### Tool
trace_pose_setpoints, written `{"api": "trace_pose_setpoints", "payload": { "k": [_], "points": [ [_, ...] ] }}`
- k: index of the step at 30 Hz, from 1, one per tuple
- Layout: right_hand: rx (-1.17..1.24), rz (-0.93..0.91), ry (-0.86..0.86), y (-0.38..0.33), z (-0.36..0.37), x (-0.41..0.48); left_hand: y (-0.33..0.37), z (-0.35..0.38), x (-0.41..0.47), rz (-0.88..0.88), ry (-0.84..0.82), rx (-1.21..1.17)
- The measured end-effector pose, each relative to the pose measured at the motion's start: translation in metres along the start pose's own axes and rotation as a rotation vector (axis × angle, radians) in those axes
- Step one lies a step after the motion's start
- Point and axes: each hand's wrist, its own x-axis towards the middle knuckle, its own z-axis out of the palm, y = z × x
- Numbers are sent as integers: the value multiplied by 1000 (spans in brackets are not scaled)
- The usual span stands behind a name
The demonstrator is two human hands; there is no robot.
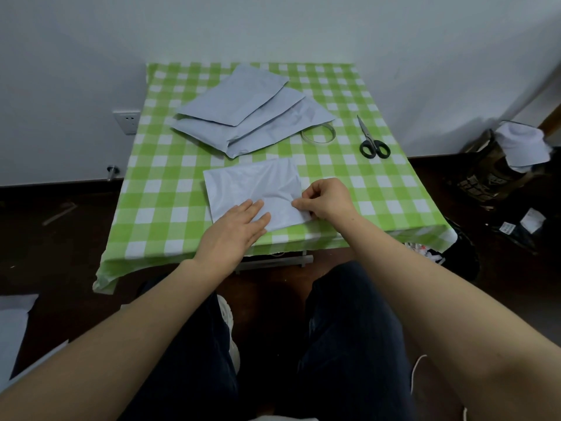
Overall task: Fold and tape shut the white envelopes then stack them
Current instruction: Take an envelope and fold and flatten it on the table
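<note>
Head view: tape roll [315,143] partly hidden

crinkled glossy envelope [255,183], smooth checked tablecloth [170,189], metal-bladed scissors [372,141]

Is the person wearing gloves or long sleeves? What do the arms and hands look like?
No gloves, no sleeves in view: the left arm and right arm are bare. The left hand and right hand show no rings, watch or bracelet. Dark trousers below.
</note>
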Motion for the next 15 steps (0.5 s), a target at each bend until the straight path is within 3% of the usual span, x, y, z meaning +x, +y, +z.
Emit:
{"api": "trace_pose_setpoints", "payload": {
  "k": [4, 5, 7, 9, 10, 12, 15],
  "points": [
    [-123, -51, 106, 1, 2, -1, 4, -4, 1, -60, 23, -115],
    [-158, -138, 180, 1, 3, -4, 4, -3, 0, -85, 13, -121],
    [-237, -504, 263, 0, 4, -15, 5, -3, 1, -117, -27, -130],
    [-347, -836, 160, 4, 8, -26, 5, -3, 1, -126, -25, -131],
    [-416, -899, 50, 8, 12, -30, 5, -3, 0, -127, -23, -135],
    [-534, -847, -139, 11, 17, -36, 6, -3, 0, -129, -19, -150],
    [-584, -831, -176, 17, 22, -37, 7, -4, 0, -137, -18, -174]
  ]
}}
